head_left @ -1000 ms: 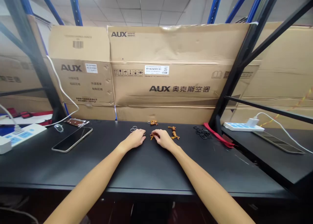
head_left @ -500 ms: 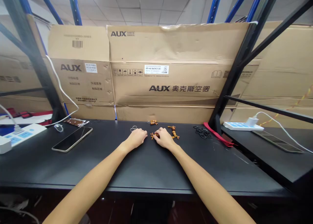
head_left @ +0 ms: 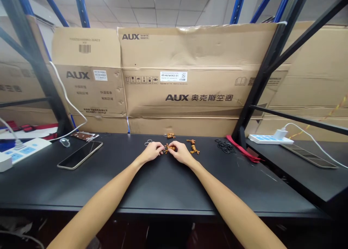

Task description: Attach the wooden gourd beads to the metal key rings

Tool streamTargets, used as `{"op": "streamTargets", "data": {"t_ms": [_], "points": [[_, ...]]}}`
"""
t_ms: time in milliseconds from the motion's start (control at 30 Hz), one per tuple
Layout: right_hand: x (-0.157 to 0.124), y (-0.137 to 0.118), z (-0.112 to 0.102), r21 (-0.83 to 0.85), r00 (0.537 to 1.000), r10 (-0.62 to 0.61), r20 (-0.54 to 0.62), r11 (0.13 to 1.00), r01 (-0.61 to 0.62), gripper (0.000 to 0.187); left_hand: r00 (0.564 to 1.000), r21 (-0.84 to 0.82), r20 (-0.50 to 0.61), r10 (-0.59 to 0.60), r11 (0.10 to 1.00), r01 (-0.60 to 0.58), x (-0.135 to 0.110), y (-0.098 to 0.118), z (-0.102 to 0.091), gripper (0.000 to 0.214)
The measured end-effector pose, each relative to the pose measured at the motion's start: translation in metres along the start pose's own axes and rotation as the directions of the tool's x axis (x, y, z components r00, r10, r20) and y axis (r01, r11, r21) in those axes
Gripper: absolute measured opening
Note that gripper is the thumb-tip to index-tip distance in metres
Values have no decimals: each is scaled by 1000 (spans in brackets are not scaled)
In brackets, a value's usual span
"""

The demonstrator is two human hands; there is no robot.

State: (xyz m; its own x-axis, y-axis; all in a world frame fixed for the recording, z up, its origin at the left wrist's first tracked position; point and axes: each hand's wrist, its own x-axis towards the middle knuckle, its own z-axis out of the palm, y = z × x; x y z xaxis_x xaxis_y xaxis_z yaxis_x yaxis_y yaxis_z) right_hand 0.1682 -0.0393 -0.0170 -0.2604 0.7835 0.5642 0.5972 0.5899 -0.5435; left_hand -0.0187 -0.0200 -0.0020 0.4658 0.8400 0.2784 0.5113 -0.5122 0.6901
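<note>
My right hand (head_left: 181, 153) pinches a small brown beaded figure (head_left: 170, 147) between thumb and fingers, over the black tabletop. Facing it, my left hand (head_left: 152, 152) is closed at the fingertips, close against the figure's left end. A bit of a metal ring (head_left: 164, 151) seems to show at those fingertips, though it is too small to be sure. Loose metal rings (head_left: 148, 142) lie just behind my left hand. A second brown figure (head_left: 171, 135), with a ring at its left end, rests farther back. To the right of my right hand lies a third figure (head_left: 193, 146).
On the right are a pile of black loops (head_left: 225, 146) and a red strap (head_left: 243, 151) by the rack post. A phone (head_left: 80, 154), a brown packet (head_left: 85, 135) and a power strip (head_left: 29, 149) lie left. Cardboard (head_left: 179, 74) stands along the back edge.
My left hand has moved slightly right, its fingertips now meeting the figure. My right hand has shifted a little left, with more of the figure showing between the hands.
</note>
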Motion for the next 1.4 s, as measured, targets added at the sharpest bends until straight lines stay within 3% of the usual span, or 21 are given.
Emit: {"op": "streamTargets", "data": {"t_ms": [333, 600, 933, 1400], "points": [[-1, -12, 0, 136, 999, 4, -37, 991, 1, 18, 995, -89, -52, -81, 993, 76, -2, 8, 0, 19], [-2, -10, 6, 152, 999, 6, -53, 988, 2, 18, 992, -365, 41, -120, 922, 127, 3, 0, 8, 11], [-2, -11, 5, 135, 997, 4, -76, 991, 7, 19, 1000, -100, -1, -12, 995, 12, -1, 2, 5, 23], [-1, -3, 4, -83, 994, -86, -73, 993, 80, 18, 999, -124, 47, 6, 992, -1, 0, 0, 5, 25]]}}
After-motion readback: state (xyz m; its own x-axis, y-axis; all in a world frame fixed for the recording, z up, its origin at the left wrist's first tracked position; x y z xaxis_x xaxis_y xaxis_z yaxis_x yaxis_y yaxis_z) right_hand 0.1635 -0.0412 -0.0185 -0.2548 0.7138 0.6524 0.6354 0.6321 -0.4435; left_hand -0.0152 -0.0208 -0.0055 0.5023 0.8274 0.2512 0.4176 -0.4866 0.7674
